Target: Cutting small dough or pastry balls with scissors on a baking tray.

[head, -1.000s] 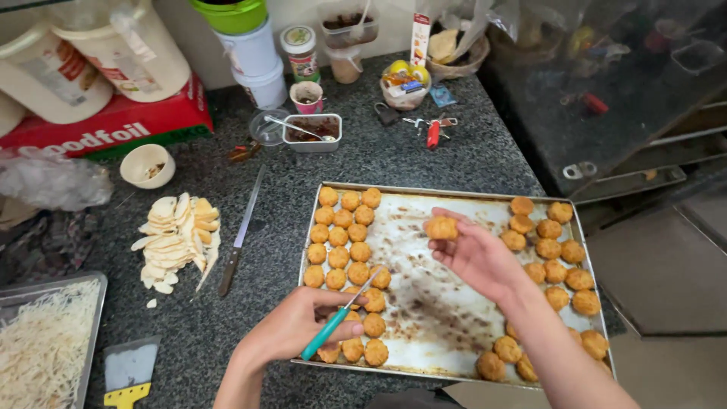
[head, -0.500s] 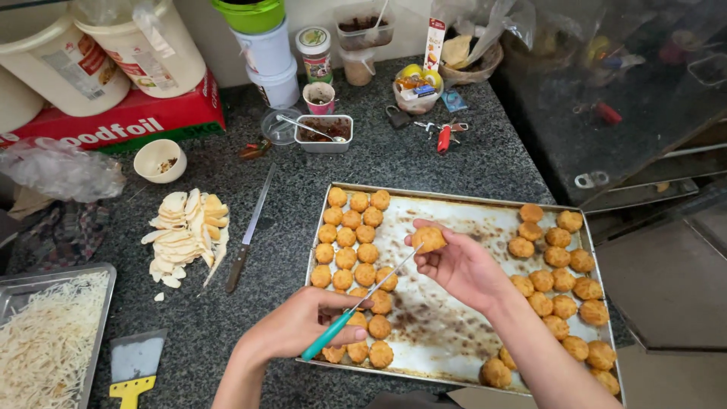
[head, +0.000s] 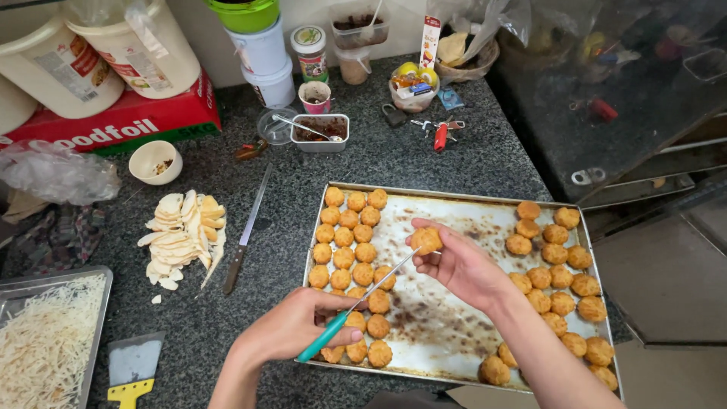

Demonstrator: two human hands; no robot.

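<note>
My right hand (head: 460, 265) holds one golden pastry ball (head: 426, 239) up over the middle of a metal baking tray (head: 454, 214). My left hand (head: 291, 326) grips a thin knife with a teal handle (head: 324, 338), and its blade tip reaches up to the held ball. Several golden balls (head: 350, 250) fill the tray's left side, and several more (head: 556, 276) lie along its right side. The tray's centre is bare, stained paper.
On the dark granite counter lie a long knife (head: 246, 231), a pile of pale slices (head: 182, 235), a small bowl (head: 154, 160), a tray of shredded white strips (head: 42, 341) and a yellow-handled scraper (head: 132, 367). Tubs, jars and a filling container (head: 318, 132) stand behind. A glass cabinet (head: 628, 98) is at right.
The view has shifted slightly. My left hand has raised the teal knife so that its tip now meets the ball held in my right hand.
</note>
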